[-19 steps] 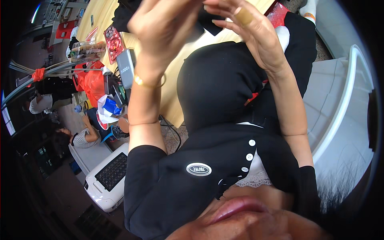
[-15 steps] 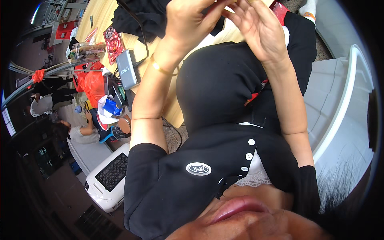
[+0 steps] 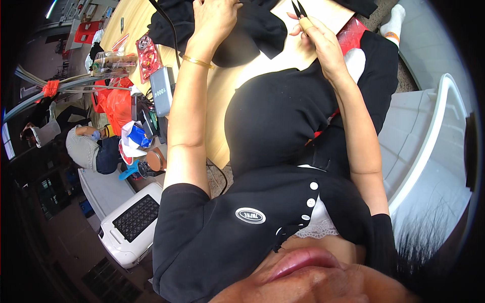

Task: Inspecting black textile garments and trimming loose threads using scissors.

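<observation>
Both hands are up at the far table edge: my left hand (image 3: 214,17) presses, fingers curled, on the black cloth (image 3: 247,30), while my right hand (image 3: 316,38) is closed round small black snips (image 3: 299,9), blades slightly parted. I judge trimming barely begun; I see no cut pieces on the wooden tabletop (image 3: 222,96).

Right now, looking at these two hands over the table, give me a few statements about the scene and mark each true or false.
1. The right hand holds small black snips. True.
2. The left hand rests on black fabric. True.
3. The left wrist is bare. False: it wears a thin gold bangle.
4. The tabletop is glass. False: it looks like light wood.
5. The snips point toward the person's body. False: the tips point away.
</observation>
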Motion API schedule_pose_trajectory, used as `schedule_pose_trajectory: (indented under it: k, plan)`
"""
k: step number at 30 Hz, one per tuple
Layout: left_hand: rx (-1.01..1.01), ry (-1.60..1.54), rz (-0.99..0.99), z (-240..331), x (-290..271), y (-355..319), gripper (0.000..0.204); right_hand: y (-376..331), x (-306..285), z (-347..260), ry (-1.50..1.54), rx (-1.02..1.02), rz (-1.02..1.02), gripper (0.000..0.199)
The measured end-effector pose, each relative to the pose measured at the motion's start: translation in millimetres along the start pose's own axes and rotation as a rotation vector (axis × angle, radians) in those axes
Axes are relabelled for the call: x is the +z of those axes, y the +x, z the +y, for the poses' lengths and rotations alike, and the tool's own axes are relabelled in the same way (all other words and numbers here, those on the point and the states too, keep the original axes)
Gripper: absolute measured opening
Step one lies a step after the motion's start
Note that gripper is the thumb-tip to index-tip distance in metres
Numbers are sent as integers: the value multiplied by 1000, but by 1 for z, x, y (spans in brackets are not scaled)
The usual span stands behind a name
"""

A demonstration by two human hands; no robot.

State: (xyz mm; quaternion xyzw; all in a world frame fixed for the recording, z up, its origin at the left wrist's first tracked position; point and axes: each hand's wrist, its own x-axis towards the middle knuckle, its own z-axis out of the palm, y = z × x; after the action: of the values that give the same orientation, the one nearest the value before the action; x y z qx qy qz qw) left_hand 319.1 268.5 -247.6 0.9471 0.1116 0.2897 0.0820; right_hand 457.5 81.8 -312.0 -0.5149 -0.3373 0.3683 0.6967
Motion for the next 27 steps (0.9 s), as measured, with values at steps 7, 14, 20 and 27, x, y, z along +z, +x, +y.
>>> schedule_pose_trajectory:
  k: [7,14,20,27]
  plan:
    - [-480,-681,25,52,-30,43,17,-1,-6,-38,-197,-298,92,32]
    - [-649,-1269,-79,77,-25,35,13,-6,14,-98,-804,-804,163,30]
    - [-454,-1383,-97,69,-20,28,12,4,10,-69,-523,-1015,113,26]
    - [-399,-1131,-43,33,3,17,14,-13,21,-91,-715,-549,136,24]
